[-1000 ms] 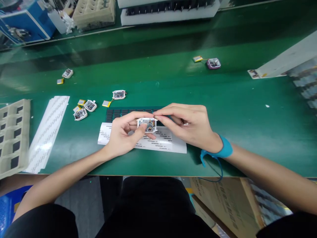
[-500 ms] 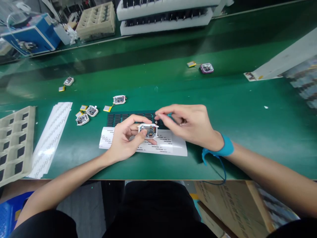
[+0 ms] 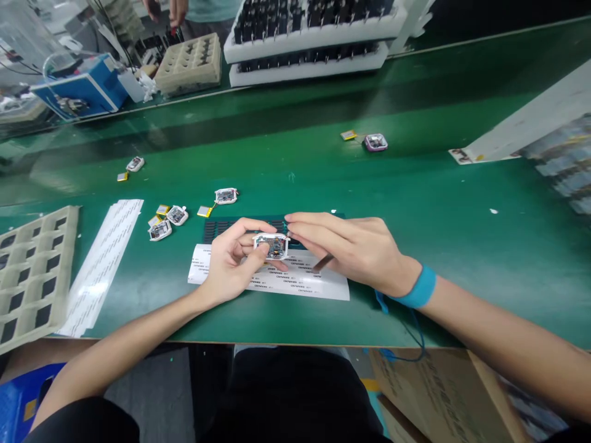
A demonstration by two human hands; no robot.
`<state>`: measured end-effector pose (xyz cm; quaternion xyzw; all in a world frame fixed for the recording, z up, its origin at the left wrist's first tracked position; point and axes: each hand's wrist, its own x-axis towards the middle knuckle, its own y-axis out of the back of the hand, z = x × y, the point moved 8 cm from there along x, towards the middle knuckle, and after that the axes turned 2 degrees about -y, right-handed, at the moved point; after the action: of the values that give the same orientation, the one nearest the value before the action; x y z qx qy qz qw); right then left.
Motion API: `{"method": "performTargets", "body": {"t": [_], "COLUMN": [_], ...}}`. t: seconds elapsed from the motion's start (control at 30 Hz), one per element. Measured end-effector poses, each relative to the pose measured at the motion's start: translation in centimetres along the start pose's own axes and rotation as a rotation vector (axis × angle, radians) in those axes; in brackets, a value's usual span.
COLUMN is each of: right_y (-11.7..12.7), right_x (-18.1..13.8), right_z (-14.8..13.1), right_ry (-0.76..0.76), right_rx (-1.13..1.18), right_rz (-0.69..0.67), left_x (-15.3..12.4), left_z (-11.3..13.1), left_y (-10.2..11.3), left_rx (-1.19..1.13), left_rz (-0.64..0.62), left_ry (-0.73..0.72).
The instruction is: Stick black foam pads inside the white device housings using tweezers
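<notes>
My left hand [image 3: 233,261] grips a small white device case [image 3: 272,245] with an exposed circuit board, held just above a white label sheet [image 3: 295,282]. My right hand [image 3: 353,246] lies beside it, fingers stretched toward the case's right edge and touching it. A thin brown stick [image 3: 323,263] shows under the right palm. A blue wrist strap [image 3: 418,288] circles my right wrist. Behind the case lies a dark sheet of small black pads [image 3: 221,226].
Several open cases with yellow batteries [image 3: 168,218] lie left of the hands, one more [image 3: 225,196] behind. A purple case [image 3: 375,143] sits far right. White label strips [image 3: 104,258] and a foam tray [image 3: 28,271] are at left. Trays of parts [image 3: 314,31] and another person's hands [image 3: 164,9] are across the belt.
My right hand has dropped from a raised pinch above the case and now lies flatter against its right side. The camera has tilted up slightly.
</notes>
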<state>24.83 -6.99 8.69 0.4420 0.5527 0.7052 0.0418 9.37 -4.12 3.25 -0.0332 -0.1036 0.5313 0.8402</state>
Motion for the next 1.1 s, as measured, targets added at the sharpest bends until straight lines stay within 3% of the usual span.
{"method": "performTargets", "body": {"t": [0.23, 0.33, 0.47, 0.8, 1.1], "right_y": [0.7, -0.1, -0.3, -0.5, -0.5], "right_x": [0.8, 0.6, 0.3, 0.4, 0.2], "right_z": [-1.0, -1.0, -0.3, -0.8, -2.2], "right_ry": [0.139, 0.126, 0.037, 0.037, 0.073], "right_rx": [-0.121, -0.121, -0.097, -0.138, -0.095], "right_rz": [-0.063, -0.106, -0.037, -0.082, -0.11], "left_x": [-0.2, -0.3, -0.4, -0.3, -1.2], "left_z": [-0.9, -1.6, -2.0, -1.4, -0.8], "left_y": [0.3, 0.2, 0.1, 0.3, -0.9], "left_rx": [0.062, 0.084, 0.09, 0.115, 0.247], "left_rz": [0.038, 0.033, 0.027, 0.063, 0.024], "left_ry": [0.027, 0.061, 0.069, 0.05, 0.01]}}
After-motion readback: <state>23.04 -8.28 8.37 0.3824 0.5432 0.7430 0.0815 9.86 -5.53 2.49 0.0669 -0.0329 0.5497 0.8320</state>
